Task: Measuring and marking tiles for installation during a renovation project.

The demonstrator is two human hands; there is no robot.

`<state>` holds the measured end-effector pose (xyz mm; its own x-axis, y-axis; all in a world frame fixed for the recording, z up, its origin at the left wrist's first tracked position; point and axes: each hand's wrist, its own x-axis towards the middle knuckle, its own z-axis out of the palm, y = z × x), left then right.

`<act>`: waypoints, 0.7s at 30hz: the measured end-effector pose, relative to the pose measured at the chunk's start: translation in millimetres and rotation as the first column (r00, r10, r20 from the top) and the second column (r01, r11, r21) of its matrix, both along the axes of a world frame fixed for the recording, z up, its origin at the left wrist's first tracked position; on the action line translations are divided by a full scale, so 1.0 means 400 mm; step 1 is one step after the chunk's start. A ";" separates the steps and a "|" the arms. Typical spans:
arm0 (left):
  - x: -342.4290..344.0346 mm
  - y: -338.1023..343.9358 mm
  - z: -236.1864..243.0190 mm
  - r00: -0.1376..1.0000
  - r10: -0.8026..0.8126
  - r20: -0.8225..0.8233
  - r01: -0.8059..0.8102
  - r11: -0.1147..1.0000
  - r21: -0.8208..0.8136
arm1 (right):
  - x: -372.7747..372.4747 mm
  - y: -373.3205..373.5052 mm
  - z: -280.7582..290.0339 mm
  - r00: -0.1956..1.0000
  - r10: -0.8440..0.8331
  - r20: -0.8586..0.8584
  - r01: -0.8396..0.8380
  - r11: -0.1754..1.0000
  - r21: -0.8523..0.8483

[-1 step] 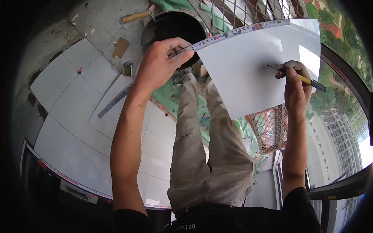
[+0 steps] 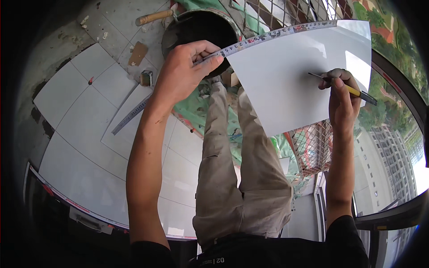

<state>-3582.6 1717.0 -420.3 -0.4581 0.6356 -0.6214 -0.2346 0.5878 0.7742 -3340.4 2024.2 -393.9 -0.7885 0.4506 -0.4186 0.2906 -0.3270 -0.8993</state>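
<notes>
My left hand (image 2: 187,67) pinches a marked measuring strip (image 2: 268,36) between thumb and fingers. From there the strip runs along the far edge of a white tile (image 2: 277,85), close to its top right corner. My right hand (image 2: 343,96) grips a yellow and black pen-like tool (image 2: 354,92), its thin dark point angled left over the tile's face. Whether that point touches the surface, I cannot tell. Beyond my left forearm a similarly marked length (image 2: 129,117) shows over a cut white tile piece (image 2: 117,129); my arm hides whether both are one strip.
A black bucket (image 2: 178,40) stands behind my left hand, with a wooden handle (image 2: 154,18) beside it. Left are laid white tiles (image 2: 76,138), a small box (image 2: 146,78) and a brown scrap (image 2: 138,53). Metal mesh (image 2: 313,149) and window framing (image 2: 393,87) border the right.
The tile and my right hand with the pen-like tool have shifted very slightly to the right. My left hand keeps its pinch on the strip.
</notes>
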 end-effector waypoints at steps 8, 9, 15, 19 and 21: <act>0.009 -0.007 -0.019 0.998 -0.039 -0.051 0.037 0.998 -0.045 | 0.021 -0.004 -0.045 1.000 0.003 -0.008 -0.003 1.000 0.005; 0.010 -0.008 -0.017 0.998 -0.033 -0.049 0.031 0.999 -0.040 | 0.022 -0.003 -0.047 1.000 0.009 -0.006 -0.009 1.000 0.009; 0.011 -0.010 -0.008 0.999 0.024 0.037 -0.022 0.999 -0.040 | 0.019 -0.011 -0.043 1.000 0.021 -0.011 -0.021 1.000 -0.002; 0.000 -0.013 -0.003 0.998 -0.041 0.036 0.040 0.999 0.022 | 0.018 -0.008 -0.047 0.999 0.034 -0.011 -0.034 0.999 0.012; 0.005 -0.015 -0.009 0.998 -0.050 0.028 0.049 0.999 0.019 | 0.021 -0.005 -0.048 0.999 0.044 -0.016 -0.043 0.999 0.030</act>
